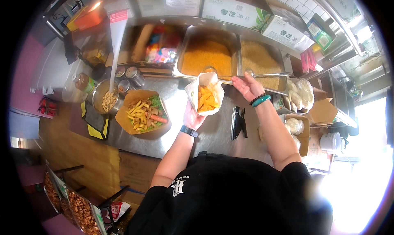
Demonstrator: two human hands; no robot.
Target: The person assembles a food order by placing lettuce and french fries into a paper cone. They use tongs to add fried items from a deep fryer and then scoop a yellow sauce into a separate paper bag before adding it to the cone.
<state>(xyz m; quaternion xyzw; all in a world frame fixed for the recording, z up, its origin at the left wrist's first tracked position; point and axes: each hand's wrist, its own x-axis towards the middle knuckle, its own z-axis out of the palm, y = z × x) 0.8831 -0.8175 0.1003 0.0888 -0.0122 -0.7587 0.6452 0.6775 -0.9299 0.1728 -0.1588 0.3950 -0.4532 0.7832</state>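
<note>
My left hand (194, 117) is closed around a white paper bag (191, 88), whose open top shows orange, seasoned fried pieces (208, 99). To its right, my right hand (250, 88) is turned palm up with fingers stretched out and the thumb apart. Its fingertips are at the handle end of a metal spoon (210, 69), whose bowl lies at the near edge of a steel pan of orange powder (207, 56). The bag hides part of the handle. Left of the bag, a brown paper box (141, 130) holds fries, green leaves, meat pieces and a sausage.
A second pan (262, 56) holds pale powder and a second metal spoon (271, 74). On the steel counter (180, 142) lie black tongs (238, 123). At left stand a bowl of peanuts (108, 101) and shakers (134, 75). Bagged items (301, 93) sit at right.
</note>
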